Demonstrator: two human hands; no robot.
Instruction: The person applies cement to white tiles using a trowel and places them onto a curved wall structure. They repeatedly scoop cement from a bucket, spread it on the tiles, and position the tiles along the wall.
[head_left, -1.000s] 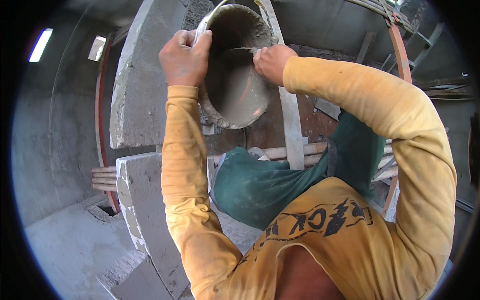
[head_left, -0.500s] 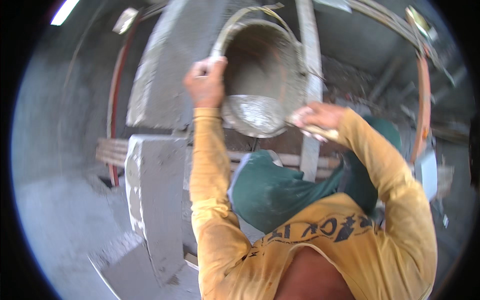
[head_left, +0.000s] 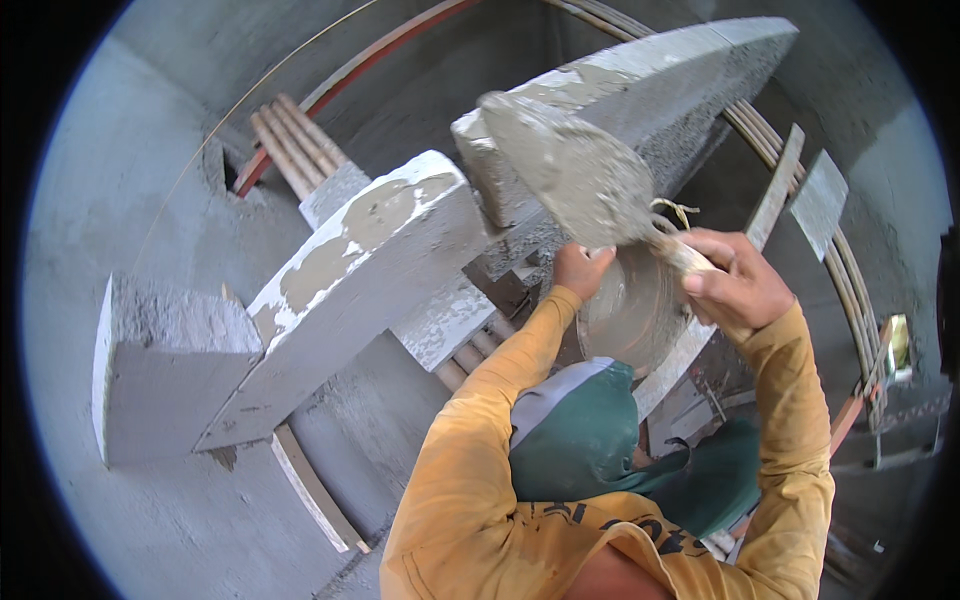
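Trowel [head_left: 575, 170], one, its blade heaped with wet grey mortar, raised in front of the upper of the grey concrete blocks. The right hand [head_left: 735, 285] is closed around the trowel's handle, blade pointing up and to the left. One round bucket [head_left: 630, 305], coated in mortar, sits just below the trowel between the two hands; the left hand [head_left: 580, 270] is closed on its rim. Three large blocks are visible: the upper block [head_left: 640, 90] behind the trowel, a middle block [head_left: 350, 290] with patches of mortar on its top face, and a lower block [head_left: 165, 375] at far left. Both arms wear yellow sleeves [head_left: 470, 440]; a green cloth [head_left: 590, 440] lies between them.
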